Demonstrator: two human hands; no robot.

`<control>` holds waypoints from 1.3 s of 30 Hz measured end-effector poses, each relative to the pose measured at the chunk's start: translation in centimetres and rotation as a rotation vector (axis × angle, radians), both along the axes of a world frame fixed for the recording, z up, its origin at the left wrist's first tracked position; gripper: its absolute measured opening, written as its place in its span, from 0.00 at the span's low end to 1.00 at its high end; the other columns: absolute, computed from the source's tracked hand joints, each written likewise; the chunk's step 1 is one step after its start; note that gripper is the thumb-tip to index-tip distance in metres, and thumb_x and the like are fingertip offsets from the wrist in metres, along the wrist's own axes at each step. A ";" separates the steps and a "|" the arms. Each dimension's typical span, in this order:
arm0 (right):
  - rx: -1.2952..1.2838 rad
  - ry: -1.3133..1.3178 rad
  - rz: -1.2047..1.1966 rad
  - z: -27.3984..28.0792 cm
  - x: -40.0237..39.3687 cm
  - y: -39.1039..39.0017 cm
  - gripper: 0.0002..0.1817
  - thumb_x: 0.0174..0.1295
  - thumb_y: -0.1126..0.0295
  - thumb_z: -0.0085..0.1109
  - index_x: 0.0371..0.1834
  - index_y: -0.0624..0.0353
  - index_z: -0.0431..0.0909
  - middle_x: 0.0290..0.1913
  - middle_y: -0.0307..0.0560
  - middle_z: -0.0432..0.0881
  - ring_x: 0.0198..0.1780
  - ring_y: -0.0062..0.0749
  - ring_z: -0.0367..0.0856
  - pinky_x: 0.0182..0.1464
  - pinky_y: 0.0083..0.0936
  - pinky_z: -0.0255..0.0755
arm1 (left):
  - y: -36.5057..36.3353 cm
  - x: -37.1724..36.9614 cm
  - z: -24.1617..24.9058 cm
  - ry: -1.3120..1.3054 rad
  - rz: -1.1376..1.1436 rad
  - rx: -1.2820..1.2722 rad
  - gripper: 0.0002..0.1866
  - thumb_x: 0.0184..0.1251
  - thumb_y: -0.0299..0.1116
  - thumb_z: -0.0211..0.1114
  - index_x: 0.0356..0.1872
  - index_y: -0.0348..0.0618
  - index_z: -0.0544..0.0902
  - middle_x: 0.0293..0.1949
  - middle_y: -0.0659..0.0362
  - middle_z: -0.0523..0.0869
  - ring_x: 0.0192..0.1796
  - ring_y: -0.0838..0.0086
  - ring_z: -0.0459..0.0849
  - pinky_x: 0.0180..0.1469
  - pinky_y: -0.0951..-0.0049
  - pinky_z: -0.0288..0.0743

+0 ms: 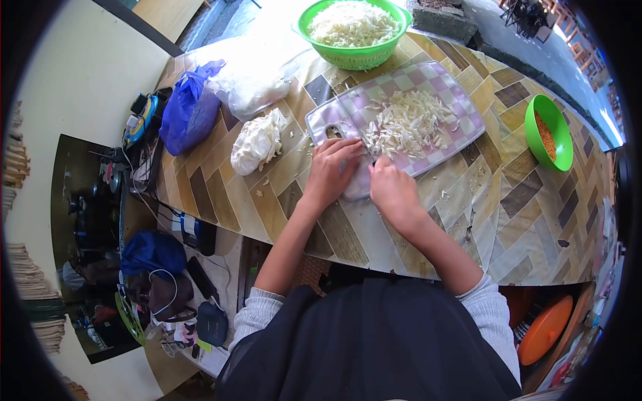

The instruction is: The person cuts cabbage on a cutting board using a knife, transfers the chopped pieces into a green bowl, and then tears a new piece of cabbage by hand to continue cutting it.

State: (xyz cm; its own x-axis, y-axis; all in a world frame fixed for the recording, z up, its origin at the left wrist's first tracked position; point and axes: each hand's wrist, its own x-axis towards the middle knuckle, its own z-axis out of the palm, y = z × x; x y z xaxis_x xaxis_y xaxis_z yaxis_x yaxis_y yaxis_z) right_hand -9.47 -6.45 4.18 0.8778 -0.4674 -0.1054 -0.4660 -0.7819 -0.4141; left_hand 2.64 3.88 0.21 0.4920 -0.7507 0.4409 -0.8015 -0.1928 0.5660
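A pink-and-white checked cutting board (461,120) lies at an angle on the table, with a pile of chopped white vegetable, like shredded cabbage, (411,122) on it. My right hand (394,190) is closed around the dark handle of a knife at the board's near edge. The thin knife blade (364,144) points away from me, left of the pile. Beside it, my left hand (331,167) bends over the board's handle end, fingers together and pressed down. What lies under those fingers is hidden.
A green colander (354,57) heaped with white shreds stands at the back. Left of the board are a crumpled white bundle (257,144), a clear plastic bag (254,93) and a blue bag (190,110). A green bowl (565,144) with orange contents sits right.
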 end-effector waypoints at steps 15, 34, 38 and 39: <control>-0.009 -0.024 0.032 1.5 -0.3 -1.0 0.17 0.72 0.63 0.46 0.37 0.70 0.73 0.29 0.62 0.84 0.35 0.52 0.87 0.36 0.40 0.82 | -0.5 -1.5 -0.5 -0.046 0.168 0.006 0.13 0.59 0.32 0.69 0.45 0.42 0.86 0.50 0.58 0.86 0.55 0.63 0.81 0.60 0.65 0.66; 0.010 -0.022 -0.048 -0.1 0.4 1.0 0.15 0.72 0.65 0.45 0.37 0.69 0.71 0.28 0.62 0.84 0.34 0.52 0.87 0.38 0.40 0.82 | -0.3 -1.3 -0.4 -0.026 0.157 0.006 0.13 0.60 0.33 0.69 0.45 0.43 0.86 0.51 0.59 0.86 0.56 0.63 0.80 0.60 0.65 0.65; -0.023 -0.050 -0.012 -1.2 2.1 -0.4 0.15 0.71 0.65 0.46 0.38 0.70 0.72 0.30 0.63 0.84 0.36 0.54 0.86 0.39 0.42 0.81 | -0.2 -1.2 -0.5 -0.029 0.115 -0.006 0.13 0.61 0.32 0.68 0.46 0.43 0.86 0.51 0.58 0.86 0.57 0.63 0.80 0.62 0.63 0.65; -0.035 -0.080 0.002 -1.0 2.2 -0.8 0.15 0.71 0.65 0.46 0.38 0.71 0.72 0.31 0.63 0.84 0.36 0.54 0.86 0.39 0.42 0.81 | -0.1 -1.0 -0.7 -0.032 0.104 -0.006 0.13 0.61 0.31 0.68 0.46 0.43 0.86 0.51 0.58 0.86 0.57 0.63 0.80 0.62 0.63 0.65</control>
State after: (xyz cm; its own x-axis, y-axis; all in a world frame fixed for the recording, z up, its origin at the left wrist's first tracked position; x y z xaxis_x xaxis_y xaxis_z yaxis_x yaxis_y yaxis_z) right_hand -7.27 -7.21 3.14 0.8838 -0.4675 -0.0185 -0.4308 -0.7977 -0.4220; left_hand 1.64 3.77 -0.45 0.5524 -0.6939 0.4619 -0.7953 -0.2726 0.5415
